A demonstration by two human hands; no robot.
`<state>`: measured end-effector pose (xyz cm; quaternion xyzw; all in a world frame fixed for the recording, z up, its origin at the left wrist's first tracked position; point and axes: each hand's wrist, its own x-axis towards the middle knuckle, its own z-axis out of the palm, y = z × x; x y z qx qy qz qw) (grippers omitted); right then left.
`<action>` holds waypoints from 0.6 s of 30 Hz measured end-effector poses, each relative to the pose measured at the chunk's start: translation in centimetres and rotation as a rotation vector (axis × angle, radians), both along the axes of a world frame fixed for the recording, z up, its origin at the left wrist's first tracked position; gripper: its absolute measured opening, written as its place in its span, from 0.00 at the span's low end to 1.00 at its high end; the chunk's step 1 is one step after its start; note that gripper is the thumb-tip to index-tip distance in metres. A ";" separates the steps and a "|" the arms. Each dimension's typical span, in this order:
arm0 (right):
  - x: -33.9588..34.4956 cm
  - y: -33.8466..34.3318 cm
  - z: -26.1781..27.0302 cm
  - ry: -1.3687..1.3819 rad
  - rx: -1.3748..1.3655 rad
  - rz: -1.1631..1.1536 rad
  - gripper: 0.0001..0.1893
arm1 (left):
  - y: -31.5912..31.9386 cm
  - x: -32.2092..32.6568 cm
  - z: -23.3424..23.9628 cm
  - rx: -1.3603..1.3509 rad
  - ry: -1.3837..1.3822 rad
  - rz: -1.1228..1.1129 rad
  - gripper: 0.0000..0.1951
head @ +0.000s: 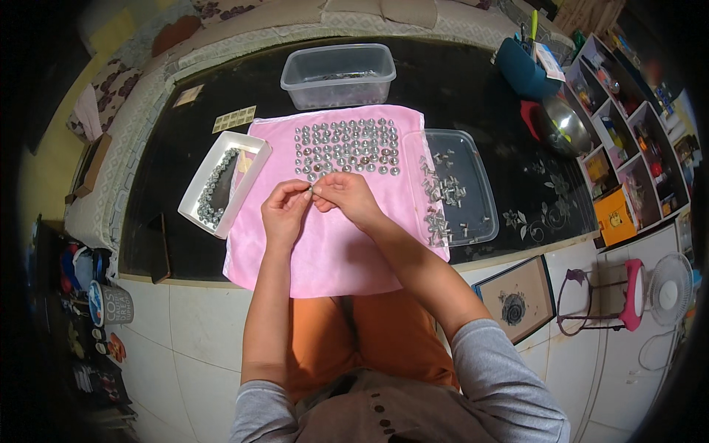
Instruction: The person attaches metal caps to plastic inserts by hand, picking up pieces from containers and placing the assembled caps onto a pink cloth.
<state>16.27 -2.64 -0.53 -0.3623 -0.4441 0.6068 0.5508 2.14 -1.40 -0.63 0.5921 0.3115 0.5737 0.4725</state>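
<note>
My left hand (pixel 282 213) and my right hand (pixel 349 196) meet over a pink cloth (pixel 343 260). Between their fingertips is a small metal piece (pixel 311 189), mostly hidden by the fingers. Just beyond my hands, small metal fasteners (pixel 346 147) stand in several rows on the cloth. To the left, a white open box (pixel 250 191) holds many small metal pieces that look like nuts (pixel 207 194). On the right, loose headed metal fasteners (pixel 446 191) lie scattered on a clear plastic lid (pixel 477 183), which overlaps the cloth.
Behind the cloth stands a clear plastic tub (pixel 338 94) with metal pieces inside. All this rests on a dark glossy table (pixel 166 183). At the far right are a teal holder (pixel 523 69), a steel bowl (pixel 565 126) and a compartment shelf (pixel 631 149). A sticker sheet (pixel 234 119) lies far left.
</note>
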 end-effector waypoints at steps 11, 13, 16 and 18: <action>-0.1 0.1 -0.2 0.012 0.007 0.004 0.08 | 0.0 -0.1 0.4 -0.138 -0.036 -0.021 0.11; -0.1 0.2 -0.4 0.018 0.010 0.001 0.08 | -0.1 0.0 0.5 -0.115 -0.018 -0.010 0.11; -0.1 0.2 -0.4 0.012 0.000 -0.004 0.08 | -0.3 0.4 0.8 -0.093 -0.044 -0.002 0.10; -0.1 0.2 -0.2 0.005 -0.011 -0.008 0.08 | -0.2 0.5 0.8 -0.098 -0.064 -0.002 0.09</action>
